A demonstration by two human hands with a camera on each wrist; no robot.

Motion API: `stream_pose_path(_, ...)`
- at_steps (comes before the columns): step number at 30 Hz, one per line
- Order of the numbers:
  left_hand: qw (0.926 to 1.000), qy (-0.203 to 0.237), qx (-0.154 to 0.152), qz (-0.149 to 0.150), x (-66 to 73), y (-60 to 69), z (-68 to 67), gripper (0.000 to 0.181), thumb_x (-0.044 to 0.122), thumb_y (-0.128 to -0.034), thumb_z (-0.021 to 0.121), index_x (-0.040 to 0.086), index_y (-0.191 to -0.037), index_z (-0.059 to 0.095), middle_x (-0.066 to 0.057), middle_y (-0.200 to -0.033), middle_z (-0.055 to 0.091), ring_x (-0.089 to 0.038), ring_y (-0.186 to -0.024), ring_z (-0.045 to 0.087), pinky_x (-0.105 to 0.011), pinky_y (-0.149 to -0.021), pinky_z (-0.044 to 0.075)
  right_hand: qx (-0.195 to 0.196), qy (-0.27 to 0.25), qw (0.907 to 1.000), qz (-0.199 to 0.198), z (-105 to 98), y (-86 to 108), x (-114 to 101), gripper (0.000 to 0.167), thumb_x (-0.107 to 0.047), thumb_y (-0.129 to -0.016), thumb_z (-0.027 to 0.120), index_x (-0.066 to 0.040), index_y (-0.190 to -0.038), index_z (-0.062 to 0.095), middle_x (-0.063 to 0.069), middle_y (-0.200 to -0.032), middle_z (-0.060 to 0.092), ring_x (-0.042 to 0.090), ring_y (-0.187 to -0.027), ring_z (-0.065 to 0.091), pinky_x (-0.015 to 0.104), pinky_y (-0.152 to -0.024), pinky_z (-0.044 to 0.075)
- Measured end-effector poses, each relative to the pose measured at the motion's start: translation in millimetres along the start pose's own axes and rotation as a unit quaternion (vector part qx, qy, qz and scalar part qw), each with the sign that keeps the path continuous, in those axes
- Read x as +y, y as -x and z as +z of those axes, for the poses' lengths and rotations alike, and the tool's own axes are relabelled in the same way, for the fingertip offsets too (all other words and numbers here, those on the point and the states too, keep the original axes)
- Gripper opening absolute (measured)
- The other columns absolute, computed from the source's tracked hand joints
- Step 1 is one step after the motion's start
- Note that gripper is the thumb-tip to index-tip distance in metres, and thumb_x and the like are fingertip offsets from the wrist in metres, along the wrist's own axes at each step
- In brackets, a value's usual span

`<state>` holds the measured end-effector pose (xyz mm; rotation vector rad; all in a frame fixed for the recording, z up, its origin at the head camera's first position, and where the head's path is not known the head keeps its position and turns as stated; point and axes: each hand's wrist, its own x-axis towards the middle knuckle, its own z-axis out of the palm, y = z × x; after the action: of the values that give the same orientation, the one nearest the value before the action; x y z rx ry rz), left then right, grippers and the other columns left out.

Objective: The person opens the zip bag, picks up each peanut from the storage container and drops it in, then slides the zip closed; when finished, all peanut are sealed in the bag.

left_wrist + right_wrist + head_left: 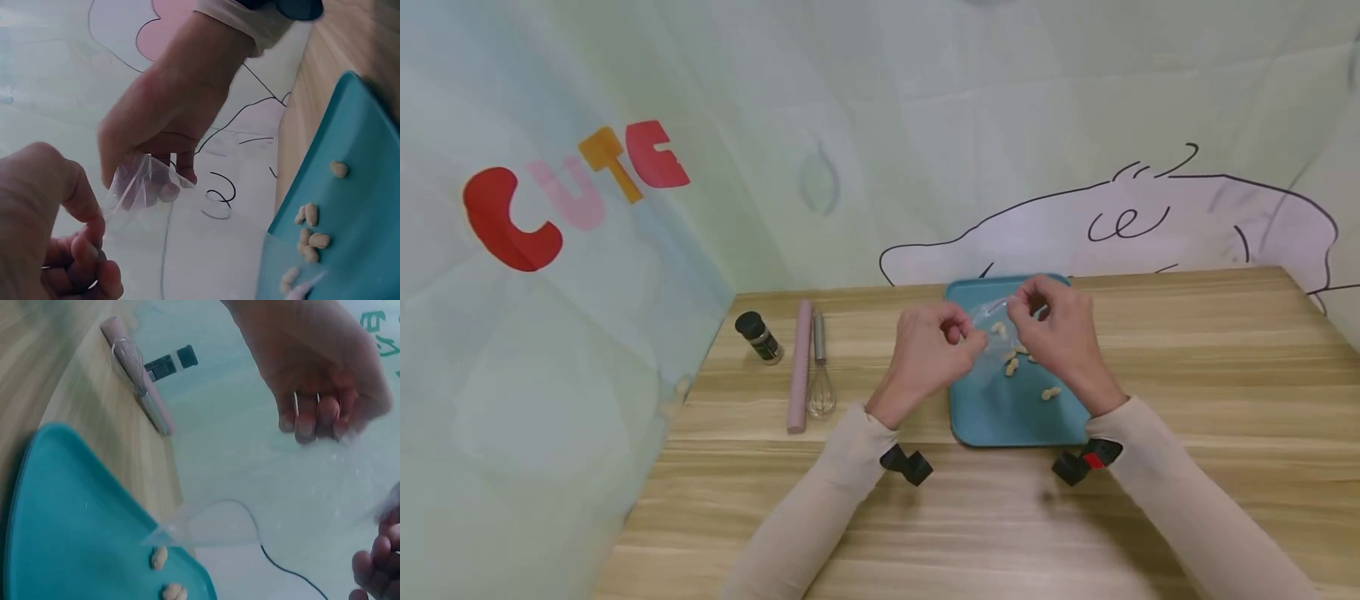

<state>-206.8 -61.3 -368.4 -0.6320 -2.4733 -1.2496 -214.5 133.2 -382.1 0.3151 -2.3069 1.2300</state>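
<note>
A clear plastic bag hangs stretched between my two hands, above a blue tray. My left hand pinches one side of its upper edge between thumb and finger. The opposite side is pinched by my right hand, also seen at the top of the left wrist view. Several peanuts in their shells lie on the tray below. Some show near or through the film in the head view; whether any is inside the bag I cannot tell.
Left of the tray lie a whisk and a pink rolling pin, side by side. A black-capped seasoning bottle stands farther left on the wooden table. A printed curtain hangs behind the table and on its left.
</note>
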Motion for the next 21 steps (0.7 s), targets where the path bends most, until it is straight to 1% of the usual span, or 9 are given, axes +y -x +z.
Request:
stream_pose_path(2, 1.0, -0.006, -0.006, -0.001, 2.8, -1.1, 0.3, 0.016, 0.019, -0.0858, 0.067, 0.011, -0.072, 0.067, 0.001, -0.061, 0.053, -0.011, -0.057, 0.048, -0.02, -0.054, 0.032, 0.006, 0.014, 0.9997, -0.017, -1.4, -0.8, 0.6, 0.015, -0.009, -0.099, 0.067, -0.003, -0.084, 0.068, 0.013, -0.075, 0.068, 0.015, -0.07, 0.06, 0.016, -0.065, 0.044)
stream_pose_path(4, 0.9999, -0.011, 0.005, -0.006, 5.2, -2.3, -0.5, 0.016, 0.021, -0.0858, 0.065, 0.012, -0.073, 0.066, 0.002, -0.062, 0.052, -0.012, -0.058, 0.048, -0.021, -0.055, 0.033, -0.001, 0.018, 0.9997, -0.019, -3.1, -1.8, -0.3, 0.017, -0.011, -0.099, 0.068, -0.004, -0.085, 0.068, 0.012, -0.075, 0.069, 0.019, -0.07, 0.063, 0.019, -0.065, 0.045)
stream_pose_path(6, 0.9996, -0.013, 0.024, -0.002, 4.9, -3.2, -1.6, 0.012, 0.021, -0.0863, 0.064, 0.012, -0.078, 0.066, -0.001, -0.065, 0.053, -0.015, -0.061, 0.05, -0.023, -0.058, 0.034, -0.015, 0.011, 0.9998, -0.007, -4.6, -2.7, -2.1, 0.018, -0.015, -0.101, 0.069, -0.004, -0.086, 0.069, 0.012, -0.075, 0.071, 0.021, -0.071, 0.064, 0.021, -0.067, 0.046)
stream_pose_path(8, 0.999, -0.011, 0.04, 0.019, 2.0, -3.4, -2.9, 0.011, 0.019, -0.0859, 0.064, 0.009, -0.09, 0.067, -0.005, -0.074, 0.058, -0.021, -0.069, 0.056, -0.026, -0.064, 0.041, -0.035, -0.004, 0.9993, 0.015, -4.5, -4.0, -3.9, 0.017, -0.016, -0.101, 0.07, -0.004, -0.089, 0.07, 0.012, -0.076, 0.071, 0.021, -0.07, 0.063, 0.022, -0.066, 0.046)
stream_pose_path(10, 0.9984, -0.015, 0.035, 0.042, -3.2, -2.1, -1.0, 0.027, 0.018, -0.0861, 0.066, 0.006, -0.11, 0.065, -0.01, -0.095, 0.064, -0.026, -0.089, 0.062, -0.032, -0.079, 0.05, -0.06, -0.026, 0.997, 0.041, -4.3, -4.5, -5.3, 0.018, -0.019, -0.102, 0.07, -0.004, -0.091, 0.071, 0.012, -0.075, 0.071, 0.018, -0.067, 0.061, 0.023, -0.061, 0.047)
stream_pose_path(12, 0.9985, -0.022, 0.012, 0.049, -6.9, 0.7, 3.7, 0.051, 0.023, -0.0871, 0.069, 0.007, -0.134, 0.056, -0.013, -0.126, 0.061, -0.031, -0.116, 0.059, -0.042, -0.097, 0.05, -0.085, -0.05, 0.9929, 0.066, -3.7, -4.4, -5.7, 0.02, -0.021, -0.102, 0.07, -0.004, -0.092, 0.07, 0.009, -0.073, 0.071, 0.014, -0.063, 0.06, 0.024, -0.057, 0.047)
stream_pose_path(15, 0.9973, -0.056, -0.038, 0.03, -9.7, 5.2, 14.5, 0.088, 0.041, -0.0885, 0.076, 0.014, -0.16, 0.033, -0.012, -0.164, 0.036, -0.032, -0.142, 0.039, -0.055, -0.11, 0.038, -0.113, -0.081, 0.9859, 0.094, -3.4, -3.4, -5.4, 0.023, -0.025, -0.103, 0.071, -0.005, -0.092, 0.07, 0.003, -0.069, 0.068, 0.009, -0.059, 0.059, 0.026, -0.051, 0.047)
stream_pose_path(18, 0.9941, -0.086, -0.066, 0.006, -9.4, 6.7, 24.0, 0.108, 0.058, -0.0866, 0.079, 0.019, -0.168, 0.019, -0.009, -0.173, 0.024, -0.032, -0.15, 0.032, -0.054, -0.11, 0.034, -0.126, -0.115, 0.9783, 0.118, -3.8, -1.7, -4.9, 0.024, -0.024, -0.103, 0.072, -0.003, -0.093, 0.069, -0.003, -0.067, 0.067, 0.009, -0.058, 0.06, 0.028, -0.05, 0.049)
stream_pose_path(21, 0.9922, -0.106, -0.065, -0.005, -10.1, 7.0, 29.0, 0.112, 0.06, -0.0854, 0.08, 0.016, -0.168, 0.02, -0.009, -0.169, 0.034, -0.03, -0.15, 0.038, -0.055, -0.113, 0.033, -0.144, -0.148, 0.9673, 0.147, -3.3, 0.0, -4.0, 0.023, -0.022, -0.103, 0.071, -0.001, -0.096, 0.067, -0.005, -0.068, 0.067, 0.009, -0.061, 0.06, 0.029, -0.053, 0.053)
